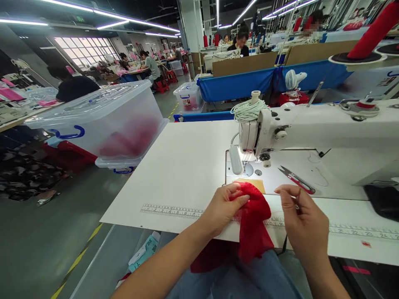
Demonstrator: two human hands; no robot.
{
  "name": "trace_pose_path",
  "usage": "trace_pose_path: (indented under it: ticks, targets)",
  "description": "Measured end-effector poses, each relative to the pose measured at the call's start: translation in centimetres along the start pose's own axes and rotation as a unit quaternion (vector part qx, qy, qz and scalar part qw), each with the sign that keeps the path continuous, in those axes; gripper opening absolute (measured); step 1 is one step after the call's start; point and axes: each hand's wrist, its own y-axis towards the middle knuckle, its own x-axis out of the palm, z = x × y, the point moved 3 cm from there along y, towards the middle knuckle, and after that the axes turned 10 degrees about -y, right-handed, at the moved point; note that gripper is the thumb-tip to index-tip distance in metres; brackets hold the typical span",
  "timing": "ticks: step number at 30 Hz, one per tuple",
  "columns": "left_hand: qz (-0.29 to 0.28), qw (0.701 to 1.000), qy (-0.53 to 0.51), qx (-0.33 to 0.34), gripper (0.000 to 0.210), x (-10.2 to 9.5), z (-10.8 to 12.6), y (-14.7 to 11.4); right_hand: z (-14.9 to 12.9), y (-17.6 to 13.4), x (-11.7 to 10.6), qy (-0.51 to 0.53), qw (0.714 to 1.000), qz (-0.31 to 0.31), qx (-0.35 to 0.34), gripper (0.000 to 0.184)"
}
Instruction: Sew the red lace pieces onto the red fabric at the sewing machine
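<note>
Red cloth (255, 216) was pinched in the L hand (226, 205), grip closed on its upper part; the rest was draped over the worktop's (187, 166) front edge, twd the lap. R hand (304, 216) was held up just R of the cloth, fingers bent; whether anything was held in that grip couldn't be told. Snips (297, 180) were laid nr R hand, under the sewing m/c (318, 128) arm. Printed ruler marks (174, 211) were partly covered.

A faded-blue, creased, denim-like garment (268, 278) is showing at the bottom centre of the frame; the bare left hand (220, 207) and bare right hand (304, 216) are adjoining slim, bare forearms (174, 257).
</note>
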Motion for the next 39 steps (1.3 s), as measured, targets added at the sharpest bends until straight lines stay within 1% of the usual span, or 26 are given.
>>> trace_pose_path:
  ticks: [1,2,4,5,6,7,10,12,13,14,16,17,18,20,23,25,26,27,28,29,30,32,33,34,36,39]
  targets:
    - [0.007,1.0,-0.006,-0.005,0.044,-0.2,0.0,0.1,0.3,0.0,-0.2,0.07,0.996,-0.024,0.058,0.025]
    - [0.016,1.0,-0.012,-0.005,0.043,-0.5,0.1,0.3,0.6,-0.2,-0.4,0.152,0.981,-0.056,0.111,0.026]
    - [0.039,0.999,-0.022,0.005,0.041,-1.2,0.5,0.6,1.1,-1.0,-1.0,0.295,0.925,-0.127,0.2,0.028]
    - [0.051,0.998,-0.027,0.016,0.039,-1.6,0.7,0.8,1.5,-1.6,-1.4,0.332,0.901,-0.154,0.233,0.028]
    - [0.061,0.997,-0.03,0.028,0.038,-2.0,0.9,0.9,2.0,-2.2,-2.0,0.336,0.891,-0.163,0.257,0.028]
    - [0.068,0.997,-0.031,0.036,0.037,-2.2,1.1,1.0,2.5,-2.9,-2.7,0.313,0.898,-0.155,0.267,0.027]
    - [0.057,0.997,-0.026,0.033,0.036,-2.0,1.2,1.2,3.4,-4.4,-4.1,0.208,0.939,-0.13,0.241,0.029]
    - [0.04,0.999,-0.021,0.016,0.036,-1.1,0.9,1.2,3.4,-4.9,-4.3,0.154,0.954,-0.106,0.233,0.028]
    - [0.033,0.999,-0.021,0.008,0.036,-0.5,0.6,1.1,3.1,-4.8,-4.2,0.13,0.963,-0.093,0.216,0.026]
    - [0.028,0.999,-0.021,0.002,0.037,0.1,0.4,1.1,2.6,-4.4,-4.0,0.105,0.975,-0.081,0.178,0.022]
    - [0.017,1.0,-0.015,0.0,0.038,1.0,0.1,0.9,1.2,-3.3,-3.4,0.062,0.994,-0.066,0.055,0.015]
    - [0.009,1.0,-0.007,0.003,0.038,1.4,0.1,0.7,0.5,-2.7,-3.0,0.045,0.997,-0.062,-0.013,0.013]
    - [0.002,1.0,0.004,0.009,0.038,1.7,0.0,0.6,0.0,-2.2,-2.7,0.029,0.996,-0.057,-0.063,0.013]
    - [-0.006,0.999,0.03,0.023,0.034,2.0,0.2,0.3,-0.6,-1.4,-1.8,0.0,0.992,-0.039,-0.117,0.014]
    - [-0.021,0.998,0.053,0.041,0.03,2.1,0.5,-0.1,-0.7,-0.8,-0.7,-0.053,0.987,-0.018,-0.151,0.013]
    - [-0.036,0.997,0.059,0.04,0.031,2.1,0.6,-0.3,-0.6,-0.7,-0.5,-0.051,0.988,-0.006,-0.147,0.013]
    - [-0.038,0.997,0.059,0.038,0.031,2.1,0.6,-0.3,-0.3,-0.6,-0.6,-0.026,0.992,-0.007,-0.12,0.016]
    - [-0.034,0.997,0.059,0.035,0.032,1.9,0.7,-0.3,0.0,-0.5,-0.8,0.021,0.997,-0.021,-0.076,0.02]
    - [-0.026,0.997,0.057,0.034,0.032,1.7,0.6,-0.3,0.3,-0.5,-0.9,0.086,0.995,-0.051,-0.015,0.024]
    - [-0.016,0.998,0.055,0.033,0.032,1.5,0.6,-0.2,0.7,-0.6,-1.1,0.162,0.981,-0.091,0.054,0.027]
    - [-0.007,0.998,0.055,0.035,0.032,1.2,0.5,-0.1,0.9,-0.8,-1.2,0.239,0.955,-0.132,0.119,0.029]
    - [-0.001,0.996,0.073,0.042,0.029,0.8,0.2,0.2,1.1,-1.4,-1.4,0.364,0.885,-0.189,0.221,0.03]
    - [-0.001,0.994,0.096,0.054,0.026,0.6,0.1,0.3,1.1,-1.7,-1.5,0.404,0.855,-0.203,0.254,0.03]
    - [0.002,0.988,0.134,0.078,0.023,0.3,0.1,0.5,1.0,-2.0,-1.7,0.435,0.832,-0.21,0.272,0.03]
    - [0.02,0.963,0.227,0.144,0.02,-0.3,0.1,0.9,0.8,-2.2,-2.1,0.491,0.796,-0.209,0.285,0.032]
    - [0.047,0.922,0.322,0.21,0.02,-1.2,0.2,1.4,0.7,-2.1,-2.8,0.556,0.761,-0.168,0.289,0.036]
